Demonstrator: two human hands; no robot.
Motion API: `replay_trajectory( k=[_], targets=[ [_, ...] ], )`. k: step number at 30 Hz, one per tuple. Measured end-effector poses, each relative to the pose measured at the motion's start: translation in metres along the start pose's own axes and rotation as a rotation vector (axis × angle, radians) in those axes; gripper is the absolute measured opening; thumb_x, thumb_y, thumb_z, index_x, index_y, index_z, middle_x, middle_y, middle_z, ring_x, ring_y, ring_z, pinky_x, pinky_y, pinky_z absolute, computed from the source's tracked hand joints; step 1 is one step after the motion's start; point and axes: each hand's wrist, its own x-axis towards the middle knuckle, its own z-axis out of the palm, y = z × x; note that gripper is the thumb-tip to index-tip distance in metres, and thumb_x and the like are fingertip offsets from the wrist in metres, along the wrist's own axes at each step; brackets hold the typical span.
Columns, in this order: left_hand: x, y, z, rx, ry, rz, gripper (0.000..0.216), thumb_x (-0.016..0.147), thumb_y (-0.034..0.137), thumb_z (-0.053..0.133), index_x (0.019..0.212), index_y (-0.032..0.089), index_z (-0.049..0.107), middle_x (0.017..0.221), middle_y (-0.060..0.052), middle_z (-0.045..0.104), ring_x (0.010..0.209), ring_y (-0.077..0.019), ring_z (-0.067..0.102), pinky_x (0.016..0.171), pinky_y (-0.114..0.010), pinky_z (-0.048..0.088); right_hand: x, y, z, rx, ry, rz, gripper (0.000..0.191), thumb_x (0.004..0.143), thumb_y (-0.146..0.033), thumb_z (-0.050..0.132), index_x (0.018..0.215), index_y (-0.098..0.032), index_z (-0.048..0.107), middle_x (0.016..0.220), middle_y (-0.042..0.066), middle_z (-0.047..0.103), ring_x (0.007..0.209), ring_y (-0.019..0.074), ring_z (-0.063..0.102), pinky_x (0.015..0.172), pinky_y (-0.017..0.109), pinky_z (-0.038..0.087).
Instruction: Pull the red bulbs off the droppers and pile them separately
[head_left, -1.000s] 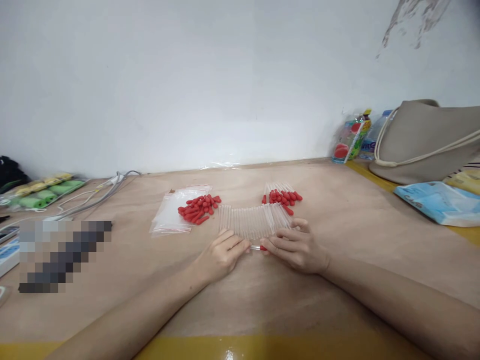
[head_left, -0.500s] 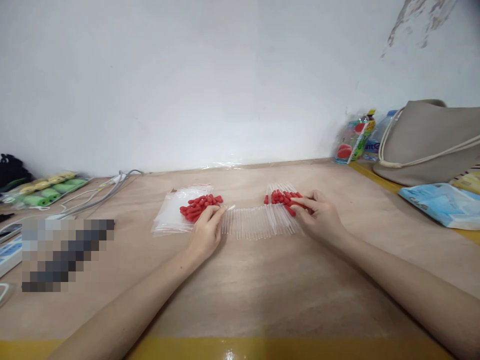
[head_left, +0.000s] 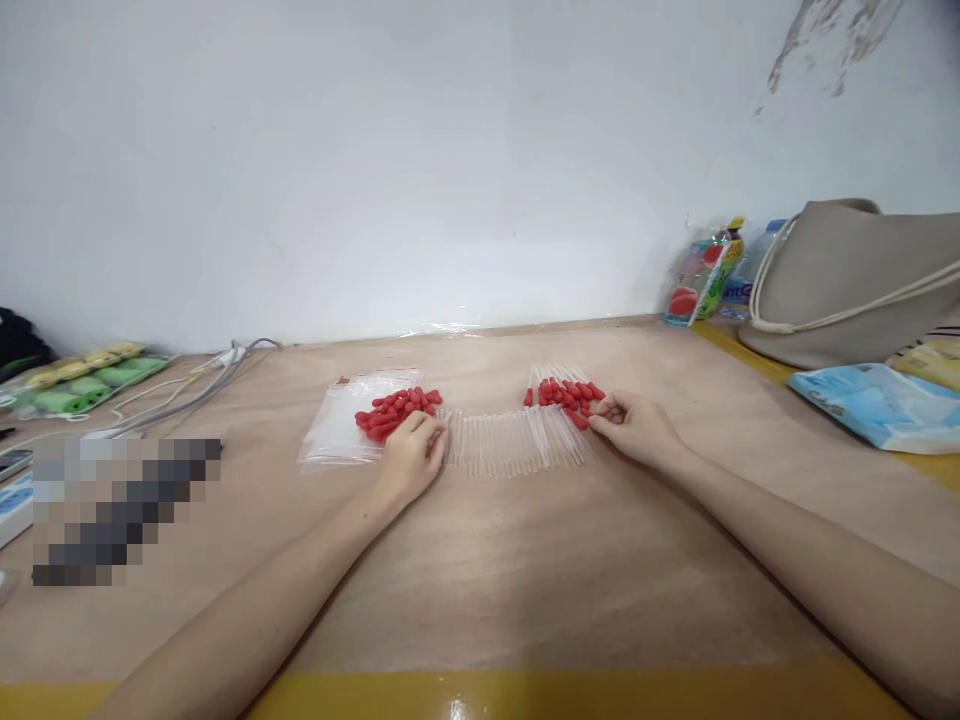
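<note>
My left hand point(head_left: 412, 452) is closed, its fingertips bent down at the left end of a row of clear thin tubes point(head_left: 495, 445); what they pinch is hidden. Beside it, a heap of red rubber bulbs point(head_left: 386, 417) rests partly on clear zip bags point(head_left: 330, 425). My right hand point(head_left: 636, 426) is pinched, thumb and fingertip at the end of a red rubber bulb point(head_left: 578, 421). That bulb lies at the near edge of a second group of red bulbs point(head_left: 559, 391), with clear tubes reaching out behind and in front of them.
On the right are a grey bag point(head_left: 847, 280), a blue-and-white packet point(head_left: 877, 405) and drink bottles point(head_left: 701, 280). Cables point(head_left: 217, 385), a pack of green and yellow rolls point(head_left: 90, 380) and a power strip point(head_left: 15, 510) lie left. A white wall point(head_left: 465, 170) stands behind.
My right fingers have curled in and drawn slightly back from the red bulbs. My left fingers have bent down toward the tubes; the tube tip that showed at them is no longer distinct.
</note>
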Motion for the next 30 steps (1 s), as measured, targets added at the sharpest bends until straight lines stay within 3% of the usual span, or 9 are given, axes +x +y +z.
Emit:
replay_trajectory(
  k=[8, 12, 15, 18, 24, 30],
  targets=[
    [-0.003, 0.005, -0.001, -0.084, -0.039, -0.043, 0.024, 0.081, 0.035, 0.052, 0.091, 0.015, 0.060, 0.088, -0.005, 0.057, 0.070, -0.0133, 0.055, 0.067, -0.028, 0.048, 0.004, 0.003, 0.002, 0.016, -0.029, -0.013, 0.022, 0.067, -0.037, 0.054, 0.068, -0.018, 0.065, 0.062, 0.002, 0.065, 0.055, 0.0149, 0.057, 0.053, 0.026, 0.041],
    [0.005, 0.014, -0.005, -0.061, -0.016, 0.025, 0.021, 0.081, 0.032, 0.052, 0.091, 0.015, 0.061, 0.088, -0.006, 0.058, 0.087, -0.0188, 0.053, 0.079, -0.034, 0.044, 0.005, 0.006, 0.003, 0.008, -0.048, -0.036, 0.023, 0.069, -0.035, 0.052, 0.073, -0.019, 0.068, 0.067, 0.003, 0.067, 0.059, 0.0164, 0.059, 0.055, 0.027, 0.042],
    [0.020, 0.027, -0.002, -0.057, -0.050, 0.082, 0.016, 0.081, 0.028, 0.052, 0.084, 0.016, 0.062, 0.083, -0.005, 0.059, 0.083, -0.0189, 0.052, 0.077, -0.035, 0.043, 0.005, 0.005, 0.003, 0.008, -0.022, -0.058, 0.021, 0.068, -0.035, 0.055, 0.074, -0.019, 0.067, 0.070, 0.003, 0.068, 0.059, 0.0161, 0.059, 0.055, 0.027, 0.043],
    [0.046, 0.044, 0.012, -0.068, -0.111, 0.069, 0.015, 0.079, 0.028, 0.053, 0.075, 0.016, 0.062, 0.080, -0.005, 0.059, 0.081, -0.0194, 0.052, 0.078, -0.036, 0.042, 0.004, 0.005, 0.004, 0.016, 0.017, -0.057, 0.023, 0.069, -0.038, 0.055, 0.074, -0.017, 0.064, 0.068, 0.004, 0.066, 0.056, 0.0142, 0.056, 0.053, 0.026, 0.042],
    [0.102, 0.073, 0.052, -0.099, -0.238, -0.175, 0.030, 0.075, 0.046, 0.054, 0.073, 0.018, 0.065, 0.082, -0.009, 0.060, 0.089, -0.0242, 0.052, 0.081, -0.037, 0.041, 0.005, 0.013, 0.007, -0.002, 0.171, -0.106, 0.030, 0.076, -0.042, 0.049, 0.082, -0.015, 0.061, 0.072, 0.005, 0.063, 0.056, 0.0131, 0.051, 0.055, 0.026, 0.040],
    [0.119, 0.078, 0.075, -0.130, -0.295, -0.307, 0.037, 0.070, 0.052, 0.057, 0.065, 0.016, 0.066, 0.081, -0.010, 0.060, 0.091, -0.0260, 0.052, 0.080, -0.036, 0.041, 0.004, 0.015, 0.010, -0.062, 0.252, -0.222, 0.031, 0.079, -0.042, 0.045, 0.077, -0.016, 0.063, 0.075, 0.005, 0.060, 0.057, 0.0127, 0.047, 0.056, 0.027, 0.037]
  ],
)
